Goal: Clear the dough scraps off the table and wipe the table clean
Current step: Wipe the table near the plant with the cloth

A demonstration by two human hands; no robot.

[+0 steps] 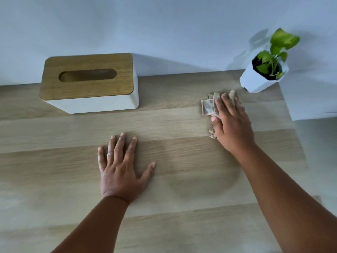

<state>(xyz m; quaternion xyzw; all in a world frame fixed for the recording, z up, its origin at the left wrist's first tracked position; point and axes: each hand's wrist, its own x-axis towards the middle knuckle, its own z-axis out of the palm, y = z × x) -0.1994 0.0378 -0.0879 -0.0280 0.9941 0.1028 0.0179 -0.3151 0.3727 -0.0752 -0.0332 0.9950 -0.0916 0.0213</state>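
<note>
- The table (pixel 54 179) takes up most of the view, light wood-grain planks, running back to a pale wall. No dough scraps on it that I can spot, so that half of the job looks done to me. There's a faint darker, smeary patch in the middle, maybe damp from wiping, can't say for sure.
- Tissue box (pixel 89 83), white with a wooden lid, sits at the back left against the wall, well apart from both hands.
- Small potted plant (pixel 262 73) in a white pot, back right corner.
- Left hand (pixel 122 168) is flat on the table, fingers spread wide, holding nothing. Looks like it's just bracing.
- Right hand (pixel 231 121) is reached out to the back right, palm down with fingers mostly straight, pressing on a crumpled brownish cloth (pixel 207 108), near the plant pot but not touching it.
- So I'd guess we're in the wiping stage, fairly late. The area around the tissue box and the near edge might still need a pass.
</note>
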